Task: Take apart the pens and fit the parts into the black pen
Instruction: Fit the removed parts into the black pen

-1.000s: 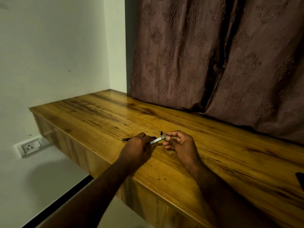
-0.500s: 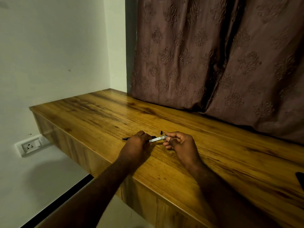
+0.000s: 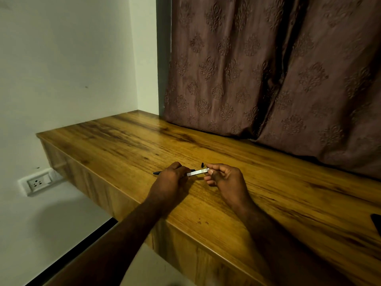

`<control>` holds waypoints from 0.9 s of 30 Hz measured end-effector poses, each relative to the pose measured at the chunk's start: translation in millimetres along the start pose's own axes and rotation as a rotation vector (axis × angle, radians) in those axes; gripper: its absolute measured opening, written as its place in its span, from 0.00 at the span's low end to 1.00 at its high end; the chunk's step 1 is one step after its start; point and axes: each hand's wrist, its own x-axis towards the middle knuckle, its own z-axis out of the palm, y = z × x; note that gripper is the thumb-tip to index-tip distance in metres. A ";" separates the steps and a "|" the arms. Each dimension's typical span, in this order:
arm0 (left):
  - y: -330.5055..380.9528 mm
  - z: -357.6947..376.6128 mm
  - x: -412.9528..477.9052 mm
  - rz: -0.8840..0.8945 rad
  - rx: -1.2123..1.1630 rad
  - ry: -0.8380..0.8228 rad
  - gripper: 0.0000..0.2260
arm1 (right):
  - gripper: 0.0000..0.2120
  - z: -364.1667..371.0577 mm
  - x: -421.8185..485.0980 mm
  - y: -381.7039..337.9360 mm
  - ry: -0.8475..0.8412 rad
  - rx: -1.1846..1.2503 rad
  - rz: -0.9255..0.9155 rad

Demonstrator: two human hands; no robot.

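1 pen (image 3: 197,172) between left hand (image 3: 169,182), right hand (image 3: 226,180)

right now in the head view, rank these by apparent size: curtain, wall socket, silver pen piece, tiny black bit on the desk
1. curtain
2. wall socket
3. silver pen piece, ends covered by the left hand and right hand
4. tiny black bit

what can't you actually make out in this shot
Head view only:
Black pen: mostly hidden behind the left hand.
Silver pen: one end is buried in the left hand's grip, and the other is covered by the pinching fingertips of the right hand.
Small black part beyond the pens: too small to identify.
Dark object: cut off by the right edge.
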 end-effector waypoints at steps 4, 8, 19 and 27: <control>-0.6 0.2 1.1 -0.031 0.030 0.013 0.07 | 0.16 2.5 -1.0 -1.6 0.036 -0.015 -0.021; -0.2 -1.5 0.5 -0.038 0.020 0.009 0.09 | 0.16 2.3 -1.6 -1.5 0.045 -0.058 -0.032; -0.8 -2.9 -1.3 -0.010 0.000 0.020 0.13 | 0.18 4.0 -5.8 1.6 -0.004 -0.201 -0.068; 4.1 -7.7 -2.3 -0.058 0.029 0.017 0.21 | 0.17 5.2 -7.9 -2.1 0.024 -0.190 -0.035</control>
